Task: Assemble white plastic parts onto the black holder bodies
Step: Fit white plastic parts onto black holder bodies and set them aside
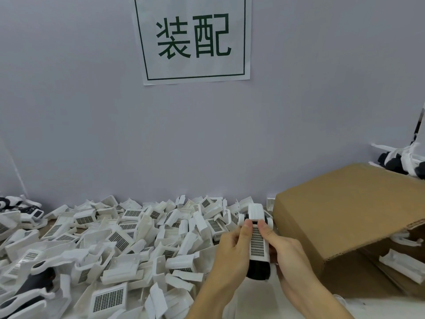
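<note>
A person's left hand [232,247] and right hand [285,249] grasp one black holder body [258,270] at five o'clock in the view, above the table's edge. A white plastic part [257,236] with a gridded panel lies along the body's top, pinched between both thumbs near its far end while the fingers curl around the sides. A heap of loose white parts [110,245], too many to count, spreads from seven to nine o'clock. One cardboard box [345,217] stands open at three o'clock. One wall sign [193,38] at twelve o'clock reads "装配" in green.
</note>
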{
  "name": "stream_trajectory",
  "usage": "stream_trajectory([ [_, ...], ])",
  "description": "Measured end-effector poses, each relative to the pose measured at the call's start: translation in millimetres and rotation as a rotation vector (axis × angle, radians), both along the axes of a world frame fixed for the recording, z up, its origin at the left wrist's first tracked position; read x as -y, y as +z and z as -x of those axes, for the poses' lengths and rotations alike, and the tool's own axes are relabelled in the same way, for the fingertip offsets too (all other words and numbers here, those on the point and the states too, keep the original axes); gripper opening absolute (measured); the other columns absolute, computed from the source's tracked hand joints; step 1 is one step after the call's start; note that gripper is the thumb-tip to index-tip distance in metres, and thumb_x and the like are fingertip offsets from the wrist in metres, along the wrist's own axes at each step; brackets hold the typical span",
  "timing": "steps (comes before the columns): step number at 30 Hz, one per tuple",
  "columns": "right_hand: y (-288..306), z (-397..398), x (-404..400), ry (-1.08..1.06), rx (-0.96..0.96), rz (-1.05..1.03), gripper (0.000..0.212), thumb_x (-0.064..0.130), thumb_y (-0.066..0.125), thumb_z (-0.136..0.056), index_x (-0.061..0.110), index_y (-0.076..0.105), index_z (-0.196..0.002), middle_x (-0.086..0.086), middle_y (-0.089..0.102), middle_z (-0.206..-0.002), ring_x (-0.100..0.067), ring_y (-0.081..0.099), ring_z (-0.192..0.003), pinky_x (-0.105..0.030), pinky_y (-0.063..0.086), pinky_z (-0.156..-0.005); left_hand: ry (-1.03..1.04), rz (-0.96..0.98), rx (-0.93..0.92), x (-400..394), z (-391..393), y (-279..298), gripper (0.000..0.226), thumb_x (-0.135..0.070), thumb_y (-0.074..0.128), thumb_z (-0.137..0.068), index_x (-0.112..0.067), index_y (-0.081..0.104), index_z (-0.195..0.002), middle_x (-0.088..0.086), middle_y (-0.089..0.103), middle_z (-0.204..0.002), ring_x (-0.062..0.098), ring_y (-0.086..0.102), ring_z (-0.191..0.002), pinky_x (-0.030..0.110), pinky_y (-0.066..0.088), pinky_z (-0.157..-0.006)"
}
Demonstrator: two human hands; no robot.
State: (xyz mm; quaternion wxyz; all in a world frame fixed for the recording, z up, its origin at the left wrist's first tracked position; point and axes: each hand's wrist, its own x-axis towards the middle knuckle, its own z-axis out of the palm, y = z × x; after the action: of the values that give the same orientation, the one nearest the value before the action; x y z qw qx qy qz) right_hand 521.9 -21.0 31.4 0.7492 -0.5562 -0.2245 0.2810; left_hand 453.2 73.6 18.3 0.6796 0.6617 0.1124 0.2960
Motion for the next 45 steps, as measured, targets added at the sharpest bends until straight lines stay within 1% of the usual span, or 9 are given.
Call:
stream_trajectory([
  [4,-1,0,0,-0.017,0.031,0.025,0.044,0.052,0.072,-0.066,0.013,0.083,-0.083,-0.015,0.078,-0.09,-0.028,0.076,-0.084,-0.038,0.06,-0.07,0.007,0.02,0.002,-1,-3,-3,0.051,-0.062,0.048,-0.086,-0.023,0.08,-0.089,0.006,0.076,-0.082,0.015,0.071,-0.075,0.025,0.056,-0.066],
  [10,-2,2,-2,0.016,0.039,0.029,0.04,0.046,0.068,-0.077,0.01,0.082,-0.085,-0.014,0.078,-0.091,-0.026,0.077,-0.086,-0.034,0.062,-0.068,0.051,0.086,-0.02,0,-6,-5,0.057,-0.064,0.049,-0.084,-0.016,0.079,-0.087,0.012,0.078,-0.088,0.02,0.074,-0.08,0.032,0.057,-0.072],
  [14,-3,3,-2,0.057,0.078,0.096,0.044,0.046,0.067,-0.078,0.007,0.081,-0.095,-0.014,0.078,-0.095,-0.027,0.076,-0.092,-0.045,0.059,-0.089,0.104,0.149,-0.029,-1,-7,-8,0.057,-0.066,0.051,-0.081,-0.018,0.081,-0.083,0.011,0.078,-0.088,0.025,0.076,-0.086,0.039,0.061,-0.076],
  [18,-5,2,-4,-0.006,0.102,0.077,0.036,0.043,0.067,-0.083,0.011,0.081,-0.092,-0.012,0.078,-0.092,-0.026,0.076,-0.09,-0.045,0.061,-0.084,0.077,0.193,-0.029,0,-7,-5,0.035,-0.058,0.058,-0.084,-0.033,0.081,-0.079,0.002,0.079,-0.084,0.018,0.077,-0.083,0.036,0.063,-0.076],
  [23,-6,-1,-3,-0.062,0.047,-0.012,0.034,0.042,0.068,-0.08,0.014,0.082,-0.094,-0.014,0.078,-0.095,-0.028,0.076,-0.091,-0.043,0.06,-0.08,0.02,0.156,-0.024,0,-4,-2,0.027,-0.035,0.061,-0.098,-0.015,0.079,-0.105,0.012,0.077,-0.102,0.026,0.074,-0.1,0.048,0.057,-0.094],
  [28,-6,-3,-3,-0.101,0.083,-0.004,0.034,0.043,0.069,-0.071,0.014,0.083,-0.082,-0.012,0.078,-0.088,-0.026,0.076,-0.084,-0.035,0.061,-0.068,0.027,0.112,-0.02,2,-4,-3,0.032,-0.038,0.057,-0.099,-0.016,0.081,-0.093,0.008,0.077,-0.088,0.021,0.072,-0.085,0.042,0.057,-0.081],
  [34,-7,-8,-4,-0.115,0.148,0.002,0.038,0.045,0.069,-0.071,0.012,0.082,-0.086,-0.009,0.079,-0.085,-0.022,0.077,-0.081,-0.034,0.061,-0.068,0.024,0.11,0.011,3,-4,-1,0.04,-0.046,0.059,-0.091,-0.013,0.08,-0.098,0.012,0.076,-0.089,0.023,0.071,-0.083,0.04,0.058,-0.074],
  [39,-11,-10,-3,-0.022,0.059,-0.005,0.037,0.038,0.068,-0.082,0.008,0.08,-0.1,-0.015,0.077,-0.097,-0.032,0.074,-0.095,-0.049,0.059,-0.088,0.002,0.242,-0.027,1,-3,-1,0.03,-0.034,0.056,-0.101,-0.016,0.079,-0.104,0.014,0.077,-0.103,0.029,0.074,-0.098,0.045,0.059,-0.083],
  [45,-12,-16,0,0.04,0.059,-0.021,0.02,0.019,0.063,-0.093,0.013,0.077,-0.106,-0.014,0.077,-0.102,-0.027,0.074,-0.098,-0.04,0.059,-0.083,-0.09,0.259,-0.018,-3,-1,0,0.027,-0.017,0.053,-0.102,-0.006,0.071,-0.12,0.02,0.074,-0.112,0.035,0.071,-0.107,0.042,0.058,-0.082],
])
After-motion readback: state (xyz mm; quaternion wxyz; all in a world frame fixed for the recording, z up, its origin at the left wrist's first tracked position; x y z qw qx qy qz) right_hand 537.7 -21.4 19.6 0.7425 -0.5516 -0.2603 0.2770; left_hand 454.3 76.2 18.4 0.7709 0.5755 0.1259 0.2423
